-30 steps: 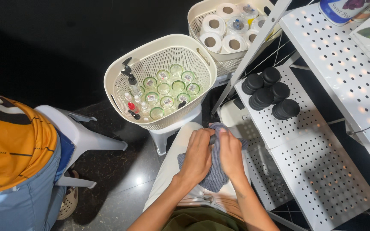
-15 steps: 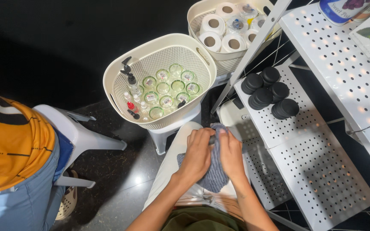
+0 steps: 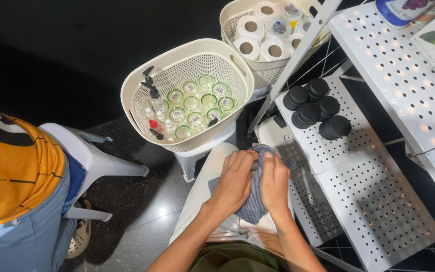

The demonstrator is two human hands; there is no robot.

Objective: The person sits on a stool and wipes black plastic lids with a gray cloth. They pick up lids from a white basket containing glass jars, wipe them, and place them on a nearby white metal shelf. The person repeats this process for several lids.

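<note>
Grey cloth (image 3: 252, 209) bunched btwn left hand (image 3: 234, 182) & right hand (image 3: 275, 183).

Looks like a small shop stall or stock corner, not a home. Built around a white perforated metal shelf rack (image 3: 378, 201), with stacks of round black lids (image 3: 314, 108) on its lower level. Left of this rack, a cream woven plastic basket (image 3: 187, 55) on a stool, full of small clear glass jars (image 3: 197, 103). Behind it, a second cream basket (image 3: 237, 15) with white paper rolls (image 3: 262, 45). Under all, dark polished floor (image 3: 137, 201); at far left of the rack, a pale plastic chair (image 3: 89, 156).
</note>
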